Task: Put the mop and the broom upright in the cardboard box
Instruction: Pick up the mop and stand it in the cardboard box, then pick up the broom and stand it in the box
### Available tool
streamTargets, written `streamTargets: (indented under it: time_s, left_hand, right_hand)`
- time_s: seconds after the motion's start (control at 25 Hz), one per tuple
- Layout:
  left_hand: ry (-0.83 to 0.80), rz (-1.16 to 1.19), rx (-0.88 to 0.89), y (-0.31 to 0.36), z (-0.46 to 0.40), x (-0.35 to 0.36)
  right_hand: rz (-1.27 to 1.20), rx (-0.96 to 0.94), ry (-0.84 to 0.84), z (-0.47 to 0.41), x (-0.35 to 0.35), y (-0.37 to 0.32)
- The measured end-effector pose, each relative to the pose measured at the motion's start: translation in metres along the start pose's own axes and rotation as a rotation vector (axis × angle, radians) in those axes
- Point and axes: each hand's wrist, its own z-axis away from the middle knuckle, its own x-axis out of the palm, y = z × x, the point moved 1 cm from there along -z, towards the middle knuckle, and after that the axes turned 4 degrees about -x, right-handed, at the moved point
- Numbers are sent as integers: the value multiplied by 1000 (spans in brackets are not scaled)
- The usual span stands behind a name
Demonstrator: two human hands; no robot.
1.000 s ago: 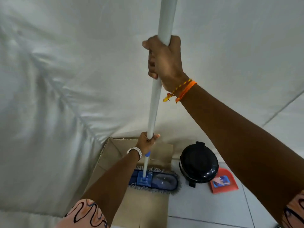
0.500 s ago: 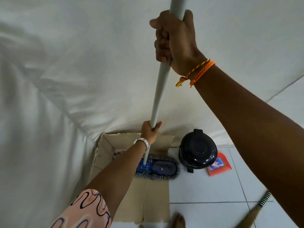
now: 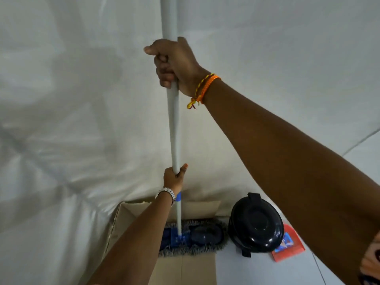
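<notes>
The mop (image 3: pixel 173 128) stands nearly upright with its long grey-white handle running up out of the top of the view. Its flat blue head with grey fringe (image 3: pixel 193 238) lies across the open top of the cardboard box (image 3: pixel 197 268), its right end sticking out past the box's right wall. My right hand (image 3: pixel 176 64) grips the handle high up. My left hand (image 3: pixel 174 177) grips it lower, just above a blue collar. The broom is out of view.
A black domed bin lid (image 3: pixel 257 225) sits on the tiled floor right of the box. Beside it lies a red dustpan (image 3: pixel 287 246). White sheeting (image 3: pixel 72 120) hangs close behind and to the left of the box.
The view has tipped upward and the broom tip and a foot at the bottom have dropped out of sight. Both hands keep hold of the handle; the mop head stays over the box.
</notes>
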Motion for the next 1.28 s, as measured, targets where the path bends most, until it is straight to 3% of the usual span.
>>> streamTargets:
  time_s: [0.2, 0.36, 0.52, 0.6, 0.72, 0.92, 1.04, 1.16, 1.28]
  left_hand:
    - [44, 28, -11, -1, -29, 0]
    - [51, -49, -12, 1, -32, -4]
    - [187, -133, -78, -5, -16, -24]
    - [246, -144, -110, -16, 1, -35]
    - [236, -142, -175, -45, 34, -42]
    - [29, -230, -370, -117, 134, -29]
    - [-166, -355, -464, -147, 208, -7]
    - [-311, -451, -462, -165, 269, 18]
    - [-406, -493, -458, -178, 327, 50]
  right_hand:
    - [47, -58, -3, -33, -2, 14]
    - [115, -144, 129, -40, -1, 21]
    - [564, -114, 198, -22, -20, 59]
    - [631, -48, 223, 11, -40, 89]
    - [531, 120, 350, 90, -79, 139]
    - [412, 367, 651, 308, -107, 205]
    - [406, 487, 788, 446, -102, 209]
    - [295, 698, 974, 553, -109, 208]
    - [196, 780, 1151, 648, -136, 197]
